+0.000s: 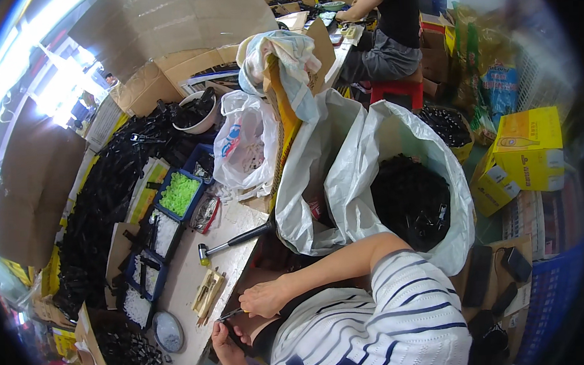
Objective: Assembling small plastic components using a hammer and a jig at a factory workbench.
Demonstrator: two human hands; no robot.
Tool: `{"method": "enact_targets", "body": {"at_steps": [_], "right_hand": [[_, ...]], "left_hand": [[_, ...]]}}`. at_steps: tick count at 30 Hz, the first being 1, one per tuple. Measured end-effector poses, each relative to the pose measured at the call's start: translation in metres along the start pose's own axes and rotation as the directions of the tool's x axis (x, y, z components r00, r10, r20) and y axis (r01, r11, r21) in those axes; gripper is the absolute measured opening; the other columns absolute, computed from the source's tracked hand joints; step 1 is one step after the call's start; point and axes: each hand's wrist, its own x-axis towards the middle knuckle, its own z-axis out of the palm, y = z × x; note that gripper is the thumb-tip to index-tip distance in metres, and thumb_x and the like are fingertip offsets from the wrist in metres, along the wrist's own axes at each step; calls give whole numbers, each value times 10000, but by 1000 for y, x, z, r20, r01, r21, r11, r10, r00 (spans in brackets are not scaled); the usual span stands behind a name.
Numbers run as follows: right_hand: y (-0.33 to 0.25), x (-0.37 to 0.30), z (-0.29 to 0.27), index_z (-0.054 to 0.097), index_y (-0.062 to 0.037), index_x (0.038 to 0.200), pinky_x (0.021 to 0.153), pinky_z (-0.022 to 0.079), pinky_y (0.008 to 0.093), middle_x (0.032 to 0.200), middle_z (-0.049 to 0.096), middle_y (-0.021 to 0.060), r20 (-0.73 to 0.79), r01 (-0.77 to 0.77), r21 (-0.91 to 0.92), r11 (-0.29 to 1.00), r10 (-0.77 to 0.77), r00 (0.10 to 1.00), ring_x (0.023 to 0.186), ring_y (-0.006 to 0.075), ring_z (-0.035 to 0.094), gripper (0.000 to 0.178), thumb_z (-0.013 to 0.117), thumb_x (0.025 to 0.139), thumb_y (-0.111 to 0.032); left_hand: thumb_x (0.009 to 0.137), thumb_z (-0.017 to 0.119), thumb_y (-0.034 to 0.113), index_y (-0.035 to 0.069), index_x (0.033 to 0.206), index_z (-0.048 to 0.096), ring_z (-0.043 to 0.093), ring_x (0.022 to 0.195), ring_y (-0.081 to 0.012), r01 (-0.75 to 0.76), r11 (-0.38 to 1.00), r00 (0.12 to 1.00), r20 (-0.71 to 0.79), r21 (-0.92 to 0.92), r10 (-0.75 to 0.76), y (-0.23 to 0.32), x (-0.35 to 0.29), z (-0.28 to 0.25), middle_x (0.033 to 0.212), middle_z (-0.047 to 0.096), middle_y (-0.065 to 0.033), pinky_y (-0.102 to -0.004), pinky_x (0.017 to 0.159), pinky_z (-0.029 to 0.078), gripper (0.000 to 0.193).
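At the near edge of the workbench, my right hand (262, 300) is closed around a slim metal-tipped tool (230, 314), with a bit of yellow at the grip. The tool's tip points toward my left hand (228, 344), whose fingers are pinched on a small black piece (234, 332), mostly hidden by them. Both hands are close together over my lap. On the bench beside them lies a small wooden block fixture (209, 294). Farther up rests a hammer (236, 241) with a black handle.
Blue trays hold green bits (179, 193) and white bits (166, 235). A round dish (168, 332) sits near the bench edge. Black parts pile up (96, 219) at left. On my right stands a white sack (461, 193) of black parts. Beyond, a person (390, 38) sits on a red stool.
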Motion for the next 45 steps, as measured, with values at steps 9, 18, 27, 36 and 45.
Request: {"method": "enact_targets", "body": {"at_steps": [9,18,27,36,45], "right_hand": [[-2,6,-3,541,25,783,685,449,421,830,526,159,122,117,-54,992,-110,986,815,322,532,175,563,799,-148],[-3,22,-12,539,-1,747,665,449,375,822,517,123,64,235,-119,965,-229,971,802,275,531,151,567,779,-146],[12,38,-18,555,-11,725,673,456,388,822,528,143,291,294,-98,951,-255,922,796,308,536,198,602,753,-202],[32,48,-39,548,37,946,769,437,346,980,521,148,101,91,170,981,-109,989,892,298,534,233,566,835,-167],[25,57,-28,551,38,980,788,432,319,998,523,135,136,-13,208,978,-16,991,901,268,543,281,535,871,-220]], "left_hand": [[864,485,309,53,957,572,457,438,-249,199,913,965,236,-355,-119,-19,-2,-42,595,521,-135,-379,357,356,286],[869,479,289,21,1047,532,491,522,-257,297,770,857,513,-564,45,-27,3,-52,656,551,-151,-384,408,368,326],[833,543,303,24,1007,496,436,385,-264,247,785,916,401,-568,3,-27,-6,-35,566,486,-157,-385,321,353,332],[888,506,222,12,1057,507,525,500,-177,-60,964,994,75,-261,82,25,30,-10,670,545,-120,-262,427,437,270],[926,416,236,7,1039,466,506,474,-206,107,646,940,289,-756,183,9,27,-27,653,526,-135,-324,396,425,260]]}}
